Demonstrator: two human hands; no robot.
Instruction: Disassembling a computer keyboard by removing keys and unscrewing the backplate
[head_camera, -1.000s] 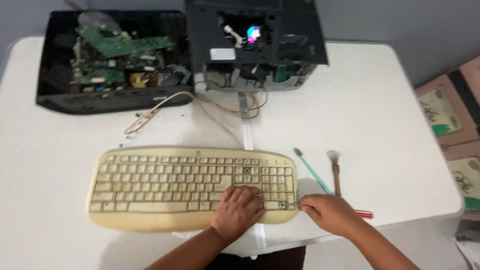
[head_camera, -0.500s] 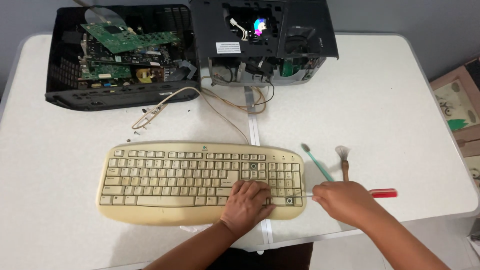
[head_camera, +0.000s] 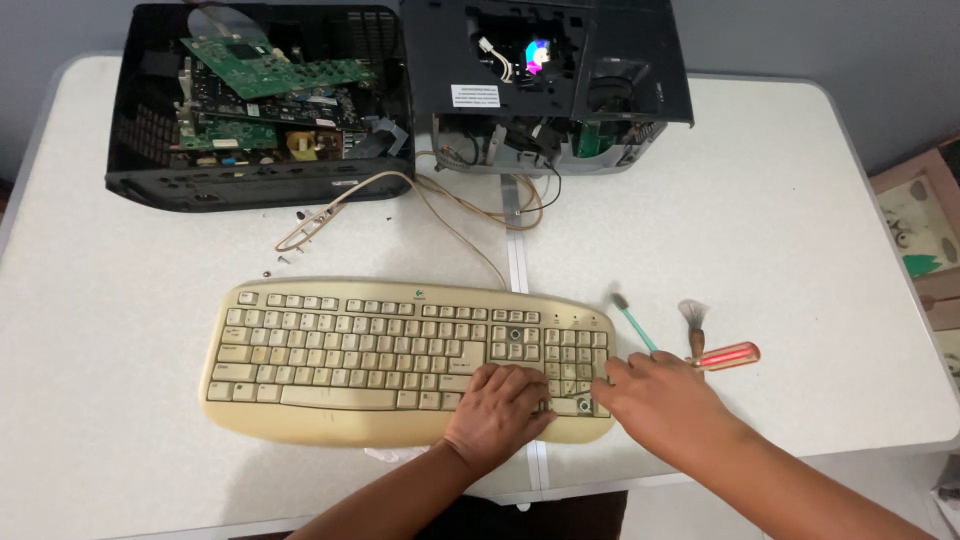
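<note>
A beige keyboard lies across the middle of the white table. My left hand rests palm down on its lower right keys, holding nothing. My right hand lies at the keyboard's right end, fingertips touching the edge by the number pad. A red tool handle sticks out past the back of this hand. The shaft is hidden under the fingers, which seem closed on it. A teal-handled brush and a small bristle brush lie just beyond the right hand.
Two opened black device housings stand at the back: the left housing holds green circuit boards, the right housing shows a coloured wheel. The keyboard's beige cable loops between them. Small screws lie near the cable. The table's front edge is under my forearms.
My right hand has slid left to the keyboard's right end, and the red handle came with it. My left hand has stayed on the keys.
</note>
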